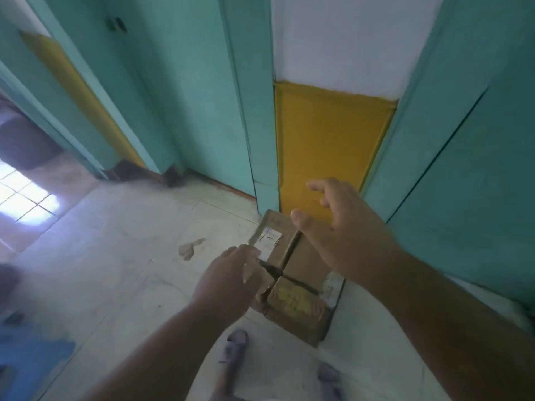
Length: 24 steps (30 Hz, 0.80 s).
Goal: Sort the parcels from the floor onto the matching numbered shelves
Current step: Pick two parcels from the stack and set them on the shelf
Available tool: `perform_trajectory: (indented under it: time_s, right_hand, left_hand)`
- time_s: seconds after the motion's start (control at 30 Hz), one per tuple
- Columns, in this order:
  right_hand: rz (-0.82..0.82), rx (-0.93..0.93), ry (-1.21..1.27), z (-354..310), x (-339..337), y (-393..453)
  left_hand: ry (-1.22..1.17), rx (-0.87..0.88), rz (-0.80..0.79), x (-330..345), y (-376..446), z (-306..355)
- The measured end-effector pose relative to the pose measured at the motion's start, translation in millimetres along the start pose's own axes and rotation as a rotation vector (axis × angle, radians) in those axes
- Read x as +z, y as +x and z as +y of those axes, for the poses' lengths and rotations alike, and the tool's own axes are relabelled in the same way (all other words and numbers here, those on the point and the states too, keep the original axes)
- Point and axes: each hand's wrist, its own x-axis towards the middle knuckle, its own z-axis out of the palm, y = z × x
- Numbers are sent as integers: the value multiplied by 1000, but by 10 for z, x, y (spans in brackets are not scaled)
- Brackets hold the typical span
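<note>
Cardboard parcel (289,273) on floor (130,256) at 6 o'clock, against yellow panel (330,146). Left hand (228,287) and right hand (341,235) flank it, fingers spread, released. I judge risk: loose flaps may tear on lifting.

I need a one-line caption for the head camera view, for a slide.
Both hands, left hand and right hand, reach open toward a cardboard parcel on the tiled floor below a yellow wall panel.

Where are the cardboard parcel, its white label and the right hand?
cardboard parcel (292,296): head view, on its brown top.
white label (270,235): head view, label's middle.
right hand (344,235): head view, middle of the hand.
</note>
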Motion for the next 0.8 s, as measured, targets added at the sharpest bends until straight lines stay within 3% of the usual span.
perform_trajectory:
  time_s: [0.2,0.37,0.53,0.73,0.8]
  right_hand:
    - [42,274,16,-50,947,272]
    - [0,484,43,363,1814,354]
    - [-116,656,119,1054,2827,394]
    - [-242,807,184,1862,3751,607]
    - [-255,821,219,2032,3940,685]
  left_hand:
    - [13,117,-201,67,782,-946]
    - [37,52,-369,632,1291,-1548]
    - [-79,-232,-476,1567,1717,-2125]
    - [-655,-858,-445,2344,1889,-2584]
    - [-723,-918,-472,2518,1887,-2598]
